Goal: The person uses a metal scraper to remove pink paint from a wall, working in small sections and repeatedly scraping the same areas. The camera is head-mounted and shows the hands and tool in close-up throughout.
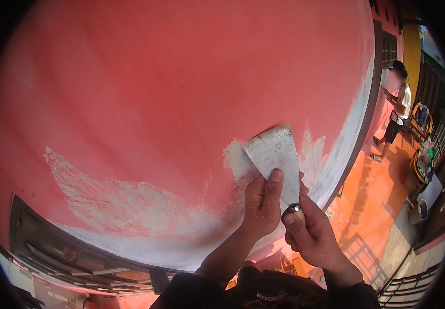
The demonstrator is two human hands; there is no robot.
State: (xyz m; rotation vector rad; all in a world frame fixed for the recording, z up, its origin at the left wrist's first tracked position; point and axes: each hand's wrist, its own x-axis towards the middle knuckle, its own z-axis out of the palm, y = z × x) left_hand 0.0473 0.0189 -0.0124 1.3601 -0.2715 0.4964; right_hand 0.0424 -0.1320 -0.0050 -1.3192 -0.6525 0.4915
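A wide metal scraper (273, 154) lies with its blade flat against a red painted wall (181, 82). My left hand (261, 203) presses its fingers on the lower part of the blade. My right hand (312, 234) grips the scraper's handle, whose metal collar shows at the thumb. Around and below the blade the red paint is scraped off, leaving a pale grey-white patch (130, 206) that runs along the wall's lower part.
Another person (396, 105) in a white top stands far right by the wall on an orange floor (372, 195). Buckets and tubs (421, 167) sit near them. A dark window frame (68, 252) shows at lower left, railings at lower right.
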